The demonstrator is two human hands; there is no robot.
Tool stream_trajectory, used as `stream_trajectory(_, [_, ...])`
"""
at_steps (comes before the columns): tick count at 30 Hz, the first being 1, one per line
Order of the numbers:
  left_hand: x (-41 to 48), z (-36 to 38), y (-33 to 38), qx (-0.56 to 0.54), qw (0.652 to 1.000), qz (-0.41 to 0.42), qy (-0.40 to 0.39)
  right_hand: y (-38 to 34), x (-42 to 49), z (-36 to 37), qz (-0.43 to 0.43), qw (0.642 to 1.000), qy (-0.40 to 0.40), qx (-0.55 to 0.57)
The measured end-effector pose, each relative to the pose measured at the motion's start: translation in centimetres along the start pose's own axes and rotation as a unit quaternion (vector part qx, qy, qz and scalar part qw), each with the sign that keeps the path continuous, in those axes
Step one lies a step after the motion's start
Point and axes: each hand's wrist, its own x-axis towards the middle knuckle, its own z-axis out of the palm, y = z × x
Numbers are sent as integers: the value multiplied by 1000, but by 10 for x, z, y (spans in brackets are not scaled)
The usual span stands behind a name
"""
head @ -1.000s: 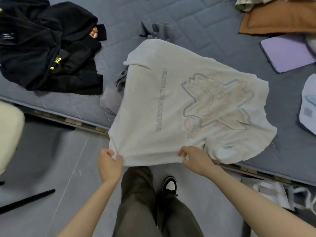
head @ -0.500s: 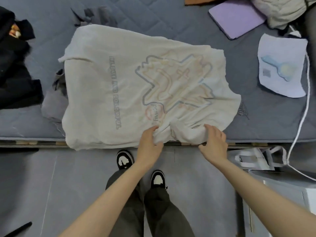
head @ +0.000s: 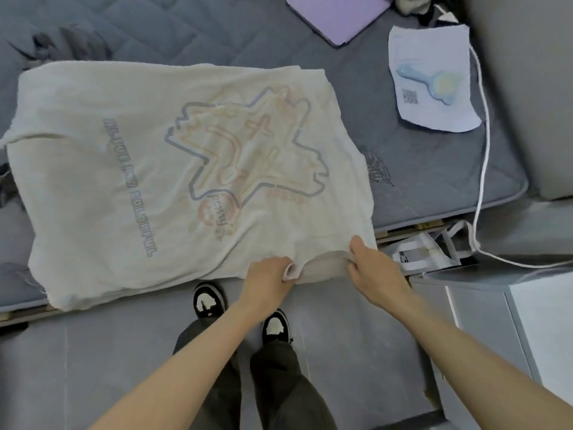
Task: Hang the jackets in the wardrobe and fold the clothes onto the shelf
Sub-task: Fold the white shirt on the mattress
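1. A grey quilted mattress (head: 418, 181) fills the upper part of the view, seen from above by a person standing at its near edge
2. A grey floor (head: 93, 367) takes up the lower part, with the person's two bare forearms reaching forward over it
3. A large cream T-shirt (head: 93, 181) lies spread flat on the mattress, turned sideways. A pastel outlined graphic and a line of grey lettering face up, and the near edge hangs slightly over the side of the bed
4. Dark trousers (head: 279, 386) show between the arms, directly below the camera
5. A white cabinet (head: 542, 336) stands at the lower right, beside the bed
6. A lilac flat case (head: 338, 13) lies at the top of the mattress, well apart from the shirt
7. A white paper sheet (head: 434, 76) with a pale blue picture lies on the mattress, to the right of the shirt
8. The right hand (head: 376, 271) pinches one end of the shirt's neckband at the near edge, fingers curled on the fabric
9. The left hand (head: 268, 274) grips the other end of the neckband, closed around a small bunch of cloth, so the band stretches between both hands
10. Black and white shoes (head: 208, 297) stand on the floor under the shirt's overhanging edge
11. A thin white cable (head: 483, 150) runs down the right side of the mattress
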Motion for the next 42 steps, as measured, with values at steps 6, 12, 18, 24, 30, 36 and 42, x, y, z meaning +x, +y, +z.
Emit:
stream_trajectory(6, [-21,35,25,83,995,30,-39,15,-22,-1,73,995,-37,-64])
stream_trajectory(12, [-15,30,20,79,997,15,-4,25,-36,-5,61,996,-54,-43])
stream_trajectory(18, [-13,-7,19,-20,998,-36,-44,20,-32,-19,92,990,5,109])
stream_trajectory(24, [4,-32,14,-83,994,12,-64,20,-7,-41,94,988,-40,119])
stream_trajectory(30, [36,-53,14,-215,976,-46,-9,4,44,-66,82,985,73,131])
stream_trajectory(36, [86,-74,-6,-334,908,-239,86,-9,109,-71,166,940,158,251])
stream_trajectory(42, [119,-72,-9,-320,924,-210,24,-1,132,-51,320,872,-19,370])
